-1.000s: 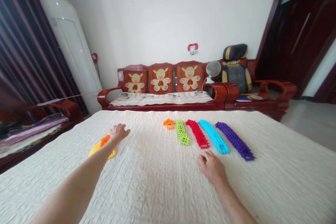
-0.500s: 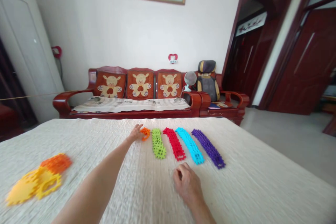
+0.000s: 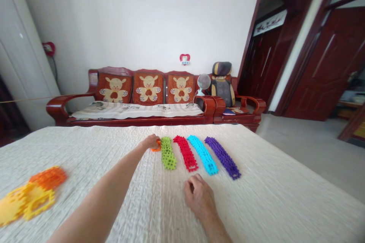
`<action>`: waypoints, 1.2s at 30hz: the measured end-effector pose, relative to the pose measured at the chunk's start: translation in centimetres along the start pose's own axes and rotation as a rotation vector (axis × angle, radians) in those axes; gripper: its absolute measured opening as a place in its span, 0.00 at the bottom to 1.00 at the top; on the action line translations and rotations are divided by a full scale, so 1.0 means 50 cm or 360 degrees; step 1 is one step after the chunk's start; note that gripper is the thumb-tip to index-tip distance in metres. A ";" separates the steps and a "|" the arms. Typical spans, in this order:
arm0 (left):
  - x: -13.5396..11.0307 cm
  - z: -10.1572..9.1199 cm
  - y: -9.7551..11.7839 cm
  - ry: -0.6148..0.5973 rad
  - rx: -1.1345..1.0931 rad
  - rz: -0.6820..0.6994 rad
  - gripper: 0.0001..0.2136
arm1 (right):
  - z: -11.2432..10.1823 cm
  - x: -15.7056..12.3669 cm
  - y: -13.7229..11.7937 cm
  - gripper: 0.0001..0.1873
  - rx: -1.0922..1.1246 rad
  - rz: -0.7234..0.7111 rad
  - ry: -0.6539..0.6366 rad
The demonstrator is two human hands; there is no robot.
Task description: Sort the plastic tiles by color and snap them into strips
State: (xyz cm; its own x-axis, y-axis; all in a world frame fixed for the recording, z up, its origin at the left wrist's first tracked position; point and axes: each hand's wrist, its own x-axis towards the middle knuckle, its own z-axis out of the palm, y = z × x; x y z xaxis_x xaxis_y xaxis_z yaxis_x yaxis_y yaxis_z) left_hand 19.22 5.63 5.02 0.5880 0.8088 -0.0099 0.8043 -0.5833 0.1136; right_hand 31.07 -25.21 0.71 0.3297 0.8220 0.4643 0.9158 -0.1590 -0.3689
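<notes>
At the far side of the table, my left hand [image 3: 151, 141] has its fingers bent down over an orange interlocking piece [image 3: 155, 149], which they partly hide. Just right of it lies a strip of overlapping green pieces [image 3: 169, 155]. Similar strips in red [image 3: 186, 155], light blue [image 3: 203, 155] and purple [image 3: 224, 158] follow side by side to the right. My right hand [image 3: 199, 195] rests on the table in a loose fist below the red strip, with nothing visible in it. Orange pieces [image 3: 49, 177] and yellow pieces [image 3: 38, 204] lie in a pile at the left.
A pale textured cloth [image 3: 256, 205] covers the table. Beyond the far edge stands a wooden sofa [image 3: 137, 122] with bear cushions [image 3: 149, 88], a small fan [image 3: 203, 82] and a massage seat pad [image 3: 222, 85].
My left hand has moved onto the orange piece, its fingers curling down over it. My right hand keeps its place below the red strip. The camera view has shifted slightly.
</notes>
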 end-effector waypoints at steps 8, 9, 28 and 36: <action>-0.131 -0.001 -0.056 0.0023 0.0190 0.0000 0.17 | -0.004 0.003 0.000 0.12 0.0009 -0.0008 -0.0019; -0.154 -0.004 -0.074 0.0019 0.0204 -0.0004 0.17 | -0.003 0.003 0.001 0.12 0.0012 -0.0007 -0.0022; -0.425 -0.118 -0.404 0.0208 0.0192 -0.0717 0.27 | 0.003 0.002 0.000 0.12 0.0156 -0.0020 0.0056; -0.369 0.092 -0.189 0.0594 -0.0134 -0.0089 0.21 | -0.086 0.080 0.090 0.20 0.0019 0.0188 0.0665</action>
State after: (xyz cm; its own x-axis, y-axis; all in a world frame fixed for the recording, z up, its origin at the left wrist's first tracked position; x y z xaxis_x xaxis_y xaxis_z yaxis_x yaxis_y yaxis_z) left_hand 1.17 -4.12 -0.42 0.4594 0.8197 0.3422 0.8152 -0.5421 0.2041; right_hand 37.53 -25.00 4.38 0.4989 0.5062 0.7035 0.8643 -0.2304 -0.4471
